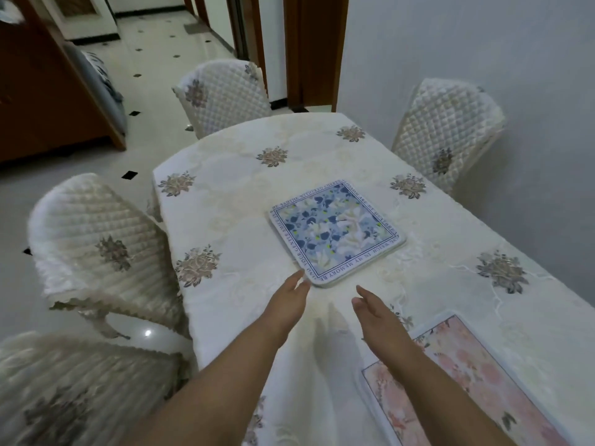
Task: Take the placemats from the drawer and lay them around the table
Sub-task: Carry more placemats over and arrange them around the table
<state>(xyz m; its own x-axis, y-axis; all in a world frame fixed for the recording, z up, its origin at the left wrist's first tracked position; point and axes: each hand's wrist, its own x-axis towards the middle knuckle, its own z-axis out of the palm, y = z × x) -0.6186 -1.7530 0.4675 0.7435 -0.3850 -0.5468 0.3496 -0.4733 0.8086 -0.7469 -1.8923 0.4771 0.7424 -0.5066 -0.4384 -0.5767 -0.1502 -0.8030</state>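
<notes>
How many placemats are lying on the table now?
2. The blue placemat lies centrally; the pink placemat lies near right, cut off by the frame. More may sit outside the view.

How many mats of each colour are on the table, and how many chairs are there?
Blue placemat: 1
Pink placemat: 1
Quilted chairs: 4
Total: 6

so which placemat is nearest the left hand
The blue placemat, its near corner at the left hand; the pink placemat lies by the right forearm.
</notes>
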